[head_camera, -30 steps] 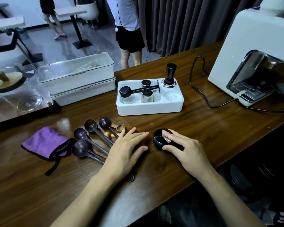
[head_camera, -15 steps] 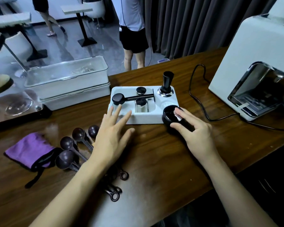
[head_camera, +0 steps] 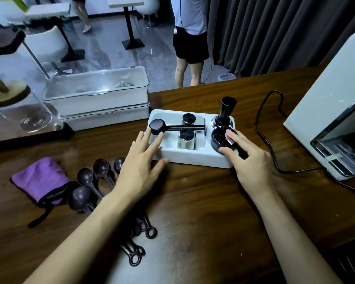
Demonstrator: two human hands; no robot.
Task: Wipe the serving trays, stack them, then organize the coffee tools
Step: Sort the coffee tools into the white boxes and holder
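Observation:
A white organizer tray (head_camera: 193,159) sits mid-table with a black scoop (head_camera: 158,126) lying across it, two metal cups (head_camera: 186,138) and an upright black tamper (head_camera: 225,111). My right hand (head_camera: 248,158) is shut on a round black puck-shaped tool (head_camera: 219,137), holding it in the tray's right front pocket. My left hand (head_camera: 140,167) is open, fingers spread, its fingertips resting on the tray's left rim. Several dark measuring spoons (head_camera: 90,181) lie on the wood under my left forearm. Two white serving trays (head_camera: 98,103) are stacked at the back left.
A purple cloth (head_camera: 40,180) lies at the left. A white coffee machine (head_camera: 326,124) stands at the right, its black cable (head_camera: 262,132) looping beside the organizer. A glass jar with a wooden lid (head_camera: 6,95) is far left. A person stands behind the table.
My right hand carried the round black tool from the table front up into the organizer's right pocket. My left hand moved forward from the spoons to the organizer's left rim.

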